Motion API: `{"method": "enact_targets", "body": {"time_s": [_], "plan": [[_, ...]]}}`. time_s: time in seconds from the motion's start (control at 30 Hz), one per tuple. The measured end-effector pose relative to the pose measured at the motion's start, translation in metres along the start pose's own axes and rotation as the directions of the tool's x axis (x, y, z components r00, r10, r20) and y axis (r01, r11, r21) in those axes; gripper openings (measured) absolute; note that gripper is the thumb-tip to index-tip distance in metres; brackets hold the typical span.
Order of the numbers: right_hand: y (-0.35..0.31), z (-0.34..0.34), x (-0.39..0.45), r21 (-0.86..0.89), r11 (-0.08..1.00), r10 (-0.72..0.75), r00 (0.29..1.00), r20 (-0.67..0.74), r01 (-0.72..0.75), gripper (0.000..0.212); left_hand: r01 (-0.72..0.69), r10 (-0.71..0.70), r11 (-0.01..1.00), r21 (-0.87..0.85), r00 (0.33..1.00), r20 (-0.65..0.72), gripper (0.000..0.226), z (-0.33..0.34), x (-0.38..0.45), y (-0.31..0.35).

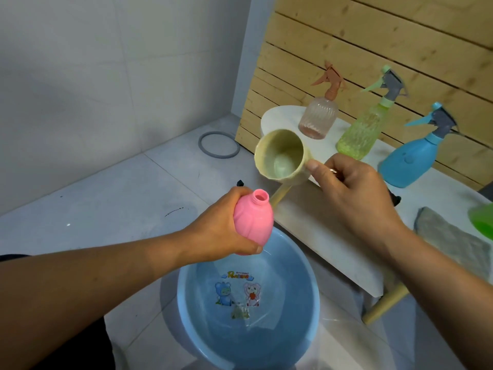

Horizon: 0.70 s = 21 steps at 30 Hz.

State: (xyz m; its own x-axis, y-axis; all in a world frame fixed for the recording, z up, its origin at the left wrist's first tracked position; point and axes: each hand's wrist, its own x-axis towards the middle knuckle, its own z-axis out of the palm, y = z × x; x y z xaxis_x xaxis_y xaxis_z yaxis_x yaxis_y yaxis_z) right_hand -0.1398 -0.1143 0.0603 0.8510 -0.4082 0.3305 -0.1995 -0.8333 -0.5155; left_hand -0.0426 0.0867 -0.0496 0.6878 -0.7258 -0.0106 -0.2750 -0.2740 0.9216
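The left hand [221,225] grips one pink bottle [253,222], long axis tilted, open neck up toward one cup [280,156]. The right hand [354,193] pinches its handle; three sprayers [318,116] stand behind.

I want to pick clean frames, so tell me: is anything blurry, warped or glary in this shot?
Head view: soft, even light with faint shadows; the pink bottle and beige scoop are sharp; the green object at the right edge is blurred; the wooden slats bow from wide-angle distortion; glints sit on water in the blue basin.
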Motion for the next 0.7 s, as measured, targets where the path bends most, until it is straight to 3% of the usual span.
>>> {"method": "enact_targets", "body": {"time_s": [0.1,0.23,0.3,0.43,0.53,0.63,0.7], "plan": [[0.025,0.023,0.024,0.065,0.972,0.212,0.959,0.186,-0.227,0.047,0.013,-0.013,1.0,-0.005,1.0,-0.017,0.098,-0.002,0.004,-0.003],[0.062,0.067,0.028,0.157,0.852,0.386,0.802,0.456,-0.5,0.036,0.005,-0.005,1.0,0.005,0.999,-0.039,0.098,-0.005,0.011,-0.008],[0.081,0.088,0.023,0.067,0.845,0.405,0.717,0.567,-0.53,0.034,0.002,-0.002,1.0,-0.001,0.999,-0.05,0.096,-0.006,0.015,-0.011],[0.119,0.135,0.006,-0.188,0.887,0.426,0.59,0.686,-0.423,0.029,-0.001,0.001,1.0,-0.008,0.998,-0.059,0.097,-0.005,0.018,-0.017],[0.151,0.172,-0.014,-0.319,0.895,0.446,0.583,0.679,-0.312,0.029,0.0,-0.001,1.0,-0.012,0.998,-0.065,0.097,-0.002,0.021,-0.02],[0.173,0.194,-0.035,-0.317,0.875,0.484,0.639,0.597,-0.367,0.039,0.007,-0.007,1.0,-0.002,0.998,-0.067,0.098,0.002,0.022,-0.023],[0.181,0.201,-0.044,-0.415,0.873,0.468,0.68,0.564,-0.256,0.038,0.017,-0.017,1.0,-0.009,0.998,-0.062,0.098,0.004,0.024,-0.025]]}}
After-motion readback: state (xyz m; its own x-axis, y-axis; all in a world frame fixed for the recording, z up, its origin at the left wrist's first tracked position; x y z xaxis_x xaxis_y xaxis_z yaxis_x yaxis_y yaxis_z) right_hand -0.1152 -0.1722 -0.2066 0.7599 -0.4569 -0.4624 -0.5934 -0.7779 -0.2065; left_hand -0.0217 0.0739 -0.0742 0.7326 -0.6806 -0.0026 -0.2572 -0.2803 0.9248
